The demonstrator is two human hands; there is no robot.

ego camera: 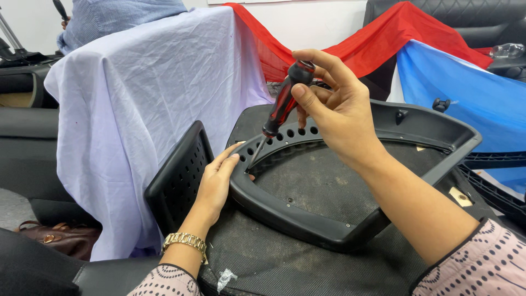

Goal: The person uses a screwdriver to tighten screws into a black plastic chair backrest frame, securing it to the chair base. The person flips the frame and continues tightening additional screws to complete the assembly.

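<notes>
My right hand (334, 109) grips a screwdriver (282, 104) with a red and black handle, its tip pointing down at the left edge of a black plastic chair frame (307, 219). The frame is a curved loop with a row of round holes and lies on a dark fabric seat base (307, 263). My left hand (216, 183), with a gold watch at the wrist, rests on the frame's left edge right beside the screwdriver tip. A perforated black plastic panel (175, 181) stands tilted just left of that hand.
A pale lilac cloth (137, 109) covers a bulky object at the left. Red cloth (383, 33) and blue cloth (466, 87) drape over chairs behind. A brown bag (60, 238) lies low at the left. Another person in a blue shirt (109, 16) sits at the top left.
</notes>
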